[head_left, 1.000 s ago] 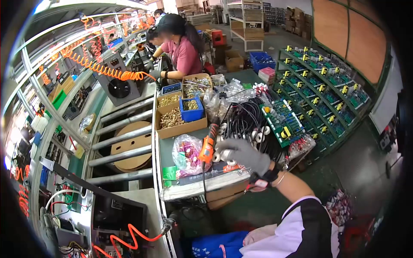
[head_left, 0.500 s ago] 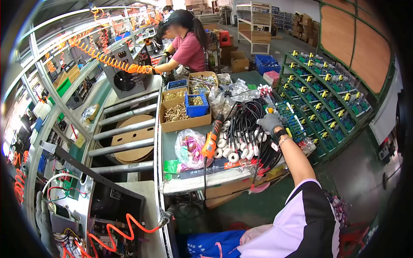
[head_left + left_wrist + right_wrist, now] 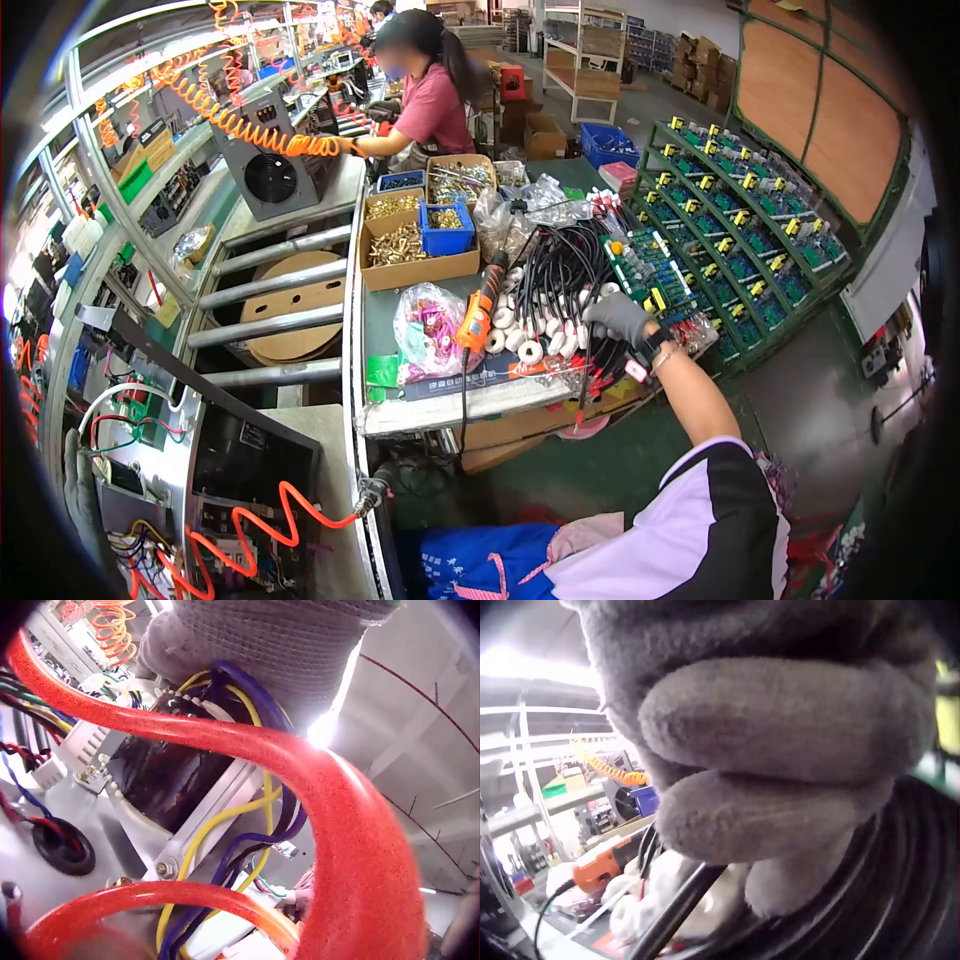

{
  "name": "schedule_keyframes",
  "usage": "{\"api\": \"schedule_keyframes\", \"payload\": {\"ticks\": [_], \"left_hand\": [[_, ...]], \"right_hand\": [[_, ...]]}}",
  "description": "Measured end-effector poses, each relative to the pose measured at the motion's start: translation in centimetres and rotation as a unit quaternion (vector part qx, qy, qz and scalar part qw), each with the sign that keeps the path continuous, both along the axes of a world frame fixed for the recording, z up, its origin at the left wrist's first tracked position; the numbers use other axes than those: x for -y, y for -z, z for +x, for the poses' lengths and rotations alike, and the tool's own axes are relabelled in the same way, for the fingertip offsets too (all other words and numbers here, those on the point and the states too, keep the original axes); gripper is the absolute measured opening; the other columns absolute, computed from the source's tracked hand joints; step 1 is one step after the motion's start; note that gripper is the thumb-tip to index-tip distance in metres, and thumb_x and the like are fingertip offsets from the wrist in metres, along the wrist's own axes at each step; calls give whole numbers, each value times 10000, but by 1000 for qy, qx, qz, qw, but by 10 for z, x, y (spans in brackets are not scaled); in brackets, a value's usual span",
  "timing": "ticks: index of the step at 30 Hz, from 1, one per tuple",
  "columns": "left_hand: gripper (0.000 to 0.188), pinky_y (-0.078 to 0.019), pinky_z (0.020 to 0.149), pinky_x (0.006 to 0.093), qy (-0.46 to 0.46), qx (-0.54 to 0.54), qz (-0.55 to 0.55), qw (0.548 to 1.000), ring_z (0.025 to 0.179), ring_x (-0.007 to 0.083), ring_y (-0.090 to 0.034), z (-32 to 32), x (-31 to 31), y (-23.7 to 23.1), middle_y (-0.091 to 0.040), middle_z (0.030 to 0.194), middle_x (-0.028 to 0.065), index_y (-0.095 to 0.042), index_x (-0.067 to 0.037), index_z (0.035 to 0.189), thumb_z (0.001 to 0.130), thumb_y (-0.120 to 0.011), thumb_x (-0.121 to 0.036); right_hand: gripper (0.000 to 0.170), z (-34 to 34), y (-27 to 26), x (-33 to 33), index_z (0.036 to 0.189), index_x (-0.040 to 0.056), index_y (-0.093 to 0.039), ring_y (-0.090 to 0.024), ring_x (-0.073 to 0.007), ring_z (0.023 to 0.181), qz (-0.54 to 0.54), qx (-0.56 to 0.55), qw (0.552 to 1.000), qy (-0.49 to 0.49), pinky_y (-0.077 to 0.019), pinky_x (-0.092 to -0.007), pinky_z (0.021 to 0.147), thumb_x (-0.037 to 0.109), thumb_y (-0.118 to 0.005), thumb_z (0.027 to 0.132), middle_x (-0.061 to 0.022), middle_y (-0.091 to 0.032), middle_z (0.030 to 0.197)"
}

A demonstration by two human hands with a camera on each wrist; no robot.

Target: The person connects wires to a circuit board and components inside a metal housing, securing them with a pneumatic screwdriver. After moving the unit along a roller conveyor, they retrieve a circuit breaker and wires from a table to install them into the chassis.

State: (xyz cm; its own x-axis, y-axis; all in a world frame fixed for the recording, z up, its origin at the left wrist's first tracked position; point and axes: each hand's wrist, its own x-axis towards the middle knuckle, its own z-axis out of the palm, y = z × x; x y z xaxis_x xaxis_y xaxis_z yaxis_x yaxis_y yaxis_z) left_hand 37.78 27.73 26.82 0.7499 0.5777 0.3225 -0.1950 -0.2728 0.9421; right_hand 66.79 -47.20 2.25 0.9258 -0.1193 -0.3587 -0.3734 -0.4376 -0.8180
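The largest thing is the tabletop point(image 3: 384, 312), with a green rack point(image 3: 735, 352) of circuit boards beyond its far right side and a metal case point(image 3: 255, 455) with its wiring exposed across from it on the left. A cardboard box point(image 3: 425, 268) of brass-coloured parts stands near the tabletop's left edge, a blue bin point(image 3: 447, 240) resting in it. To the right of the box, the black cables point(image 3: 565, 265) lie in a thick bundle on the tabletop, just beside a loose circuit board point(image 3: 648, 265). The right hand point(image 3: 620, 320), gloved in grey, is at the near end of the bundle; its grip is closed, with bent fingers point(image 3: 757, 720) around a black cable. The left hand point(image 3: 82, 495), also gloved, is at the far left side of the metal case, its fingers looking straight and spread along the edge, near yellow and purple wires point(image 3: 225, 855). An orange tool point(image 3: 477, 322) lies between a plastic bag point(image 3: 430, 330) of pink pieces and the bundle. The smallest are the white rings point(image 3: 530, 350), clustered at the near ends of the cables
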Motion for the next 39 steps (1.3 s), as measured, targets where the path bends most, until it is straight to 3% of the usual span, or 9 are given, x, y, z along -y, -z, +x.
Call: {"api": "schedule_keyframes", "payload": {"ticks": [6, 8, 9, 15, 19, 26, 30, 32, 39], "left_hand": [[538, -52, 1241, 396, 96, 227, -452, 857, 1497, 235, -82, -5, 71, -32, -70, 1631, 89, -127, -25, 1541, 1040, -169, -215], [484, -203, 1172, 340, 68, -16, 25, 997, 1411, 245, -301, -7, 20, -7, -315, 1525, 151, -337, 25, 1447, 1030, -355, -220], [463, -278, 1138, 313, 23, -77, 240, 967, 1368, 250, -411, -4, 9, -1, -437, 1471, 182, -442, 50, 1400, 1026, -447, -223], [450, -399, 1047, 411, -117, -180, 575, 790, 1229, 362, -533, -10, -11, 2, -552, 1336, 194, -562, -57, 1313, 950, -533, -321], [474, -393, 1010, 463, -234, -251, 608, 716, 1198, 409, -498, -6, 58, -29, -506, 1364, 219, -585, -112, 1278, 925, -501, -416], [473, -406, 1017, 447, -244, -140, 610, 741, 1207, 380, -516, 11, 104, -44, -550, 1320, 205, -615, -46, 1211, 881, -608, -385], [207, -499, 768, 455, -135, 49, 577, 804, 827, 340, -641, 54, 130, -19, -661, 878, 166, -674, -63, 973, 822, -626, -195], [206, -526, 770, 418, -108, -238, 553, 791, 864, 342, -667, 76, 149, -12, -682, 913, 191, -713, -33, 947, 800, -568, -31], [243, -502, 799, 453, 11, -299, 507, 808, 921, 369, -648, 122, 161, 10, -673, 953, 183, -690, -118, 1004, 829, -522, -103]], "right_hand": [[204, -10, -95, -56, 856, 77, -647, -518, -45, 502, 254, 282, 921, 85, -366, -183, 391, 254, -598, 945, -9, -641, 728], [202, -14, -128, -78, 961, 71, -623, -535, -27, 516, 244, 333, 911, 4, -404, -147, 422, 261, -558, 985, -14, -651, 754], [217, -14, -141, -94, 982, 63, -615, -558, -33, 532, 266, 351, 898, -24, -424, -152, 427, 269, -548, 992, -22, -658, 774], [347, -43, -232, -230, 1044, 18, -579, -625, -78, 575, 313, 418, 829, -199, -494, -189, 453, 350, -485, 1015, -84, -674, 864], [356, -56, -292, -315, 987, 23, -604, -599, -74, 526, 337, 474, 760, -291, -461, -189, 444, 360, -492, 996, -60, -670, 797], [200, -49, -341, -459, 967, 11, -594, -637, -88, 599, 270, 482, 676, -488, -508, -235, 473, 175, -480, 983, -73, -657, 766], [195, -44, -338, -515, 907, -35, -566, -629, -208, 550, 119, 667, 595, -432, -491, -334, 512, 138, -487, 951, -144, -635, 701], [177, -55, -348, -516, 862, -36, -546, -644, -297, 589, 72, 721, 567, -392, -489, -392, 551, 116, -482, 926, -194, -620, 700], [160, -64, -362, -514, 884, -13, -534, -609, -405, 684, 42, 741, 548, -386, -459, -464, 604, 143, -514, 910, -236, -564, 684]]}}
